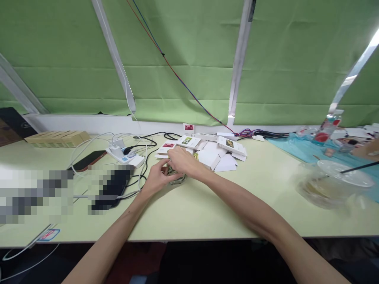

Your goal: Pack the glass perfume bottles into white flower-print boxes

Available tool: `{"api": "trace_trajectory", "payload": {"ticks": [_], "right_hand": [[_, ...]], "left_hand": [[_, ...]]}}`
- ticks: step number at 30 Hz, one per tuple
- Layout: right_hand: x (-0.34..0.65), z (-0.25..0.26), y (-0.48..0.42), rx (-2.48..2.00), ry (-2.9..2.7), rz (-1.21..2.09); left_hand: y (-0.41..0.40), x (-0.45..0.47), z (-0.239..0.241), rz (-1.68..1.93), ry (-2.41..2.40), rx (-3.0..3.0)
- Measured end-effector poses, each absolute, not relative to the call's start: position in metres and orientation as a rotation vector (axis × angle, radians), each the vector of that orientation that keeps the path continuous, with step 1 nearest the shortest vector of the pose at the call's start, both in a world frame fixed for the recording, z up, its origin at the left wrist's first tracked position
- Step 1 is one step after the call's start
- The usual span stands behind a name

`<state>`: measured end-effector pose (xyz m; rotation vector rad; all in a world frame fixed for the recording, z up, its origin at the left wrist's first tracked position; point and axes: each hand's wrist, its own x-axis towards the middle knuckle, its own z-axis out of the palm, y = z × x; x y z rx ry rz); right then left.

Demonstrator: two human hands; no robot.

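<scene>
A small clear glass jar [177,180] stands on the table, mostly hidden by my hands; its rounded base shows below them. My left hand [158,173] is closed around the jar's side, thumb and fingers curved about the glass. Over the jar's top, my right hand [182,161] has its fingers bent and closed, and what they grip is hidden. Just behind lie flat white printed boxes with pictures, one of them a box with a green picture [189,141]. A bit of something yellow-green [196,156] shows beside my right hand.
Left are a power strip [124,156] with tangled cables, a dark phone [89,161], another black device [114,187] and yellowish boxes [57,139]. Right, a lidded plastic cup [322,189] with a straw stands near a blue plastic sheet [291,146] and a bottle [327,126].
</scene>
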<state>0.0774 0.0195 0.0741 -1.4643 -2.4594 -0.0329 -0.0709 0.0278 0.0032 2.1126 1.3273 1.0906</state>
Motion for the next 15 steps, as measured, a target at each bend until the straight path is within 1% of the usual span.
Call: {"api": "trace_trajectory", "payload": {"ticks": [8,15], "right_hand": [[0.0806,0.0766,0.0212,-1.465,-2.473,-0.061],[0.0826,0.0801,0.0218,-1.477,-2.459,-0.003]], "left_hand": [[0.032,-0.0722,-0.0029,1.099,1.294,2.155],[0.0299,-0.0712,-0.0022,1.118,1.304,2.18]]}}
